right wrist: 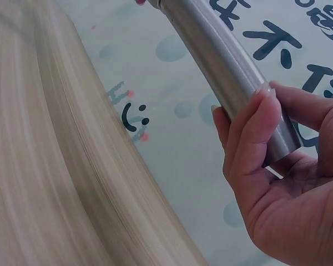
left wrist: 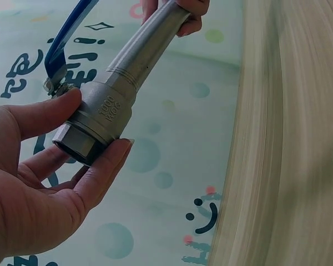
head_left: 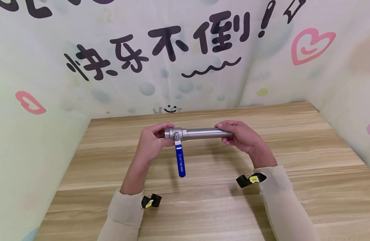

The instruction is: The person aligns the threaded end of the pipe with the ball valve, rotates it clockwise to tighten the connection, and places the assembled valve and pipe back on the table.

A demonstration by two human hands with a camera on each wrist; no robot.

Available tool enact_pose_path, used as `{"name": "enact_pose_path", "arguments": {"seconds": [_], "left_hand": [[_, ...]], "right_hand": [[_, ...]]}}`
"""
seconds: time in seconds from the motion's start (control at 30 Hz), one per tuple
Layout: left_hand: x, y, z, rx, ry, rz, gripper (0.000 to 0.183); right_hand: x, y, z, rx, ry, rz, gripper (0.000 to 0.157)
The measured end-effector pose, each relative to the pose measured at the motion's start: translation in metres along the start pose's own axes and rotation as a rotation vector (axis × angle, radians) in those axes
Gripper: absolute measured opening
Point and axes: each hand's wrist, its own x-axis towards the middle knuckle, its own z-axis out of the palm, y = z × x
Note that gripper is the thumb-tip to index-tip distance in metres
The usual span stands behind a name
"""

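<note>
At the centre of the frame, a metal ball valve (head_left: 179, 133) and a steel pipe (head_left: 200, 134) sit end to end, held above a wooden table (head_left: 203, 214). The left hand (head_left: 150, 140) pinches the valve's hex end; the right hand (head_left: 240, 134) curls round the pipe's far end. The blue lever (head_left: 180, 162) points down-frame. The step looks like screwing or unscrewing the joint, which one cannot be told; the next move probably calls for a steady valve and a twist of the pipe.

There are two grips (head_left: 149, 142) (head_left: 241, 134), one valve (head_left: 179, 131), one pipe (head_left: 201, 133).
</note>
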Motion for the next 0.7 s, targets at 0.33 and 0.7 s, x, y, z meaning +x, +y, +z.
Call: {"name": "enact_pose_path", "arguments": {"seconds": [0.33, 0.7], "left_hand": [[-0.0001, -0.0006, 0.0002, 0.007, -0.005, 0.006, 0.049], [-0.0001, -0.0003, 0.0002, 0.013, -0.008, 0.026, 0.048]], "right_hand": [[-0.0002, 0.0002, 0.0002, 0.007, -0.002, 0.002, 0.016], [0.0000, 0.0007, 0.0010, -0.030, 0.017, -0.001, 0.018]]}}
